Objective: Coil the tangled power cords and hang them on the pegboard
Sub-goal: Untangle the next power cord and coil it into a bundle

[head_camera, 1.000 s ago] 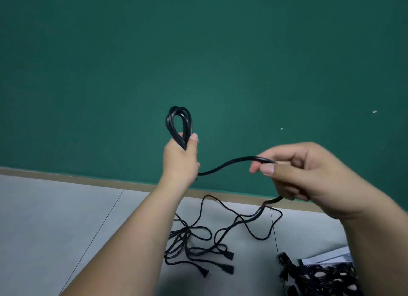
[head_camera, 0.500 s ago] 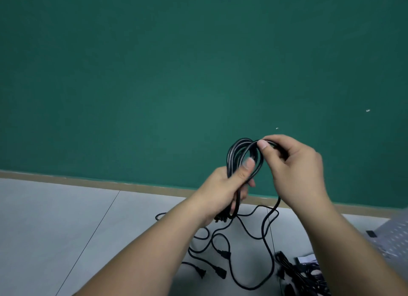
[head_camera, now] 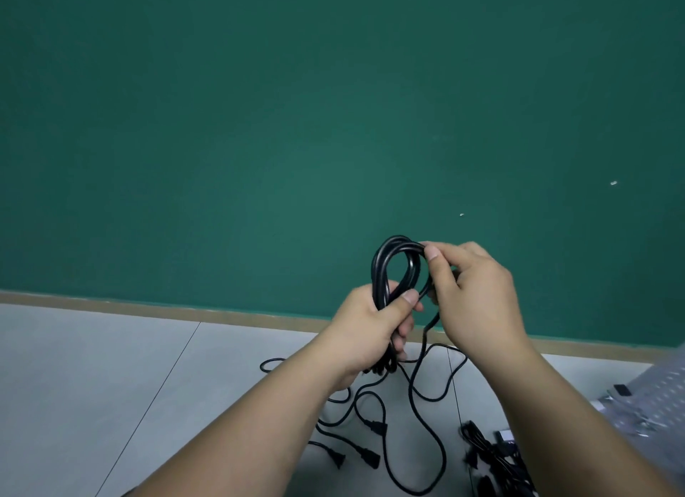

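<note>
head cam: left hand grips the bottom of a black cord coil, fingers + thumb curled round the bunched strands, prob so the loops can't spring apart. right hand pinches the strand at the top of the coil betw thumb and forefinger, looks like it's laying one more turn onto the bundle. that's why both hands sit close on the same loops, raised in front of the green wall. coil is small, teardrop-shaped, several glossy turns stacked, stiff enough to hold its arc. uncoiled tail drops from under the right hand to the grey floor and wanders in slack curves near loose plugs. coiling seems partway, plenty of slack left. another dark cord heap lies lower right. white pegboard shows at the right edge, low by the floor, no coil on it yet.
</note>
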`<state>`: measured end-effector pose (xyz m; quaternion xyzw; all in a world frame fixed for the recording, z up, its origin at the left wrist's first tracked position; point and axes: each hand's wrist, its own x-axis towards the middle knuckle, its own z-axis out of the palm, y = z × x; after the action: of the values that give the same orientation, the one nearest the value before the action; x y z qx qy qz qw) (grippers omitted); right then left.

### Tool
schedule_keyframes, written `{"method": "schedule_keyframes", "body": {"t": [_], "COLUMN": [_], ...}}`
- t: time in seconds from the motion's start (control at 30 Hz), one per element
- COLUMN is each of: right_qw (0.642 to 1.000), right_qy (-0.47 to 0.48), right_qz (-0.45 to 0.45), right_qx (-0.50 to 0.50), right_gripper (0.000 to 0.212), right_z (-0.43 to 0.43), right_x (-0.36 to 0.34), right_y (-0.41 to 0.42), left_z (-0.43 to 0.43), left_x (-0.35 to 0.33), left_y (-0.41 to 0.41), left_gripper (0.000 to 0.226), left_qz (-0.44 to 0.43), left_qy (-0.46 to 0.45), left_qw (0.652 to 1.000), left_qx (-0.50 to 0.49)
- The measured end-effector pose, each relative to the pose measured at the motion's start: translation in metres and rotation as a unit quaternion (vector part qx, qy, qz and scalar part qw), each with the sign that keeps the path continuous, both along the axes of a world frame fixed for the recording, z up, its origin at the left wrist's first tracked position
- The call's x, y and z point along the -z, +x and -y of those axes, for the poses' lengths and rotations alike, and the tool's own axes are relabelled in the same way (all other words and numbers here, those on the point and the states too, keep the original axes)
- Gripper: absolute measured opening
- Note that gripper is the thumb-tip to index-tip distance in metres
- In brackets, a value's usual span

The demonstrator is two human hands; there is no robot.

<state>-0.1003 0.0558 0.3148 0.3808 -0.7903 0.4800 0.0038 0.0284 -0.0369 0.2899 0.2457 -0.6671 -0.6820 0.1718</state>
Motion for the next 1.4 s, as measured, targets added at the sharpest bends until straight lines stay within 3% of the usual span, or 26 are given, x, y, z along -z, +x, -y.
{"method": "schedule_keyframes", "body": {"t": [0.13,0.3,0.4,0.47,0.6,0.73,0.9,1.0,1.07,1.17,1.23,1.3,1.4], "right_qw": [0.978,0.958,0.961,0.968,0.994,0.998,0.998,0.985,0.952,0.904,0.886,0.886,0.888], "right_qy": [-0.092,-0.139,-0.135,-0.131,-0.073,-0.057,-0.058,-0.031,-0.002,0.087,0.148,0.194,0.210], "right_qz": [0.183,0.246,0.237,0.211,0.079,-0.009,-0.003,0.124,0.235,0.325,0.331,0.284,0.237], "right_qx": [-0.038,-0.043,-0.048,-0.045,-0.003,0.001,-0.039,-0.118,-0.197,-0.263,-0.290,-0.313,-0.334], "right_gripper": [0.012,0.009,0.008,0.010,0.011,0.006,0.004,0.017,0.026,0.049,0.055,0.040,0.019], "right_z": [0.003,0.002,0.003,0.002,-0.001,-0.001,-0.003,0.001,0.001,-0.003,-0.005,-0.009,-0.015], "right_x": [0.006,0.004,0.005,0.005,0.005,0.009,0.011,0.013,0.014,0.017,0.020,0.018,0.008], "right_y": [0.005,0.010,0.011,0.012,0.012,0.008,0.003,0.000,0.007,0.019,0.021,0.020,0.010], "left_z": [0.010,0.010,0.007,0.006,0.004,0.007,0.012,0.012,0.014,0.023,0.033,0.047,0.069], "left_x": [-0.003,0.000,0.001,0.000,-0.001,-0.007,-0.008,-0.011,-0.015,-0.022,-0.027,-0.029,-0.029], "left_y": [0.001,0.000,0.000,0.001,0.002,0.004,0.008,0.005,0.003,0.003,0.006,0.009,0.017], "left_gripper": [0.025,0.034,0.018,0.023,0.031,0.020,0.020,0.011,0.012,0.014,0.009,0.011,0.018], "left_qz": [-0.028,-0.024,-0.016,-0.010,-0.005,0.009,-0.003,-0.058,-0.103,-0.166,-0.199,-0.206,-0.179], "left_qy": [-0.030,-0.053,-0.038,-0.036,-0.026,-0.014,0.037,0.090,0.141,0.205,0.225,0.211,0.122], "left_qw": [0.998,0.998,0.999,0.999,0.999,0.997,0.996,0.994,0.985,0.961,0.945,0.934,0.923], "left_qx": [-0.051,-0.032,-0.020,0.003,0.039,0.072,0.083,0.029,-0.013,-0.078,-0.129,-0.199,-0.317]}}
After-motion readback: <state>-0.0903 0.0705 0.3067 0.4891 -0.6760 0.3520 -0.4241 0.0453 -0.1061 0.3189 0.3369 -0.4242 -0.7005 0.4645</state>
